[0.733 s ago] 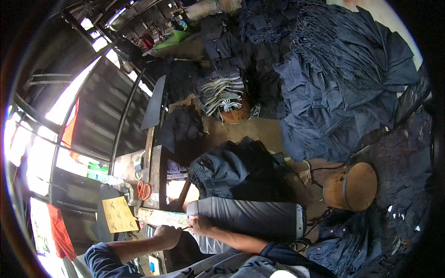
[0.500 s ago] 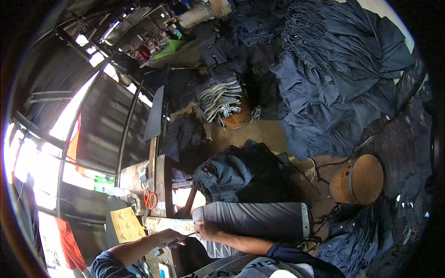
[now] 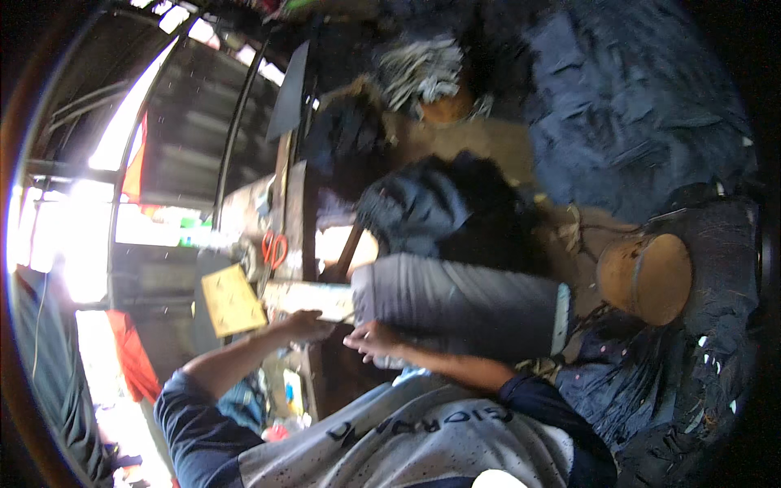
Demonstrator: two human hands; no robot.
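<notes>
My left hand [image 3: 306, 326] is closed with a thin, pale sliver showing at its fingertips. Blur hides what kind of thing it is. Just to its right, my right hand [image 3: 374, 340] has its fingers apart and nothing visible in them. Both hands hover near the left end of a long dark padded cushion [image 3: 464, 305], beside a narrow light-coloured board [image 3: 305, 299]. Orange-handled scissors [image 3: 275, 250] lie on the wooden bench left of the hands, and a yellow printed sheet [image 3: 233, 300] is close to my left forearm.
Beyond the cushion sits a heap of dark denim garments [image 3: 431, 203]. A round tan drum-like stool [image 3: 647, 279] stands at the right. Large piles of dark cloth [image 3: 634, 114] fill the far right, and a bundle of pale folded pieces [image 3: 423, 71] rests at the back.
The view has tilted down, so my torso shows more and the things ahead sit higher. My right hand's fingers have opened and come away from the thin thing near the left hand.
</notes>
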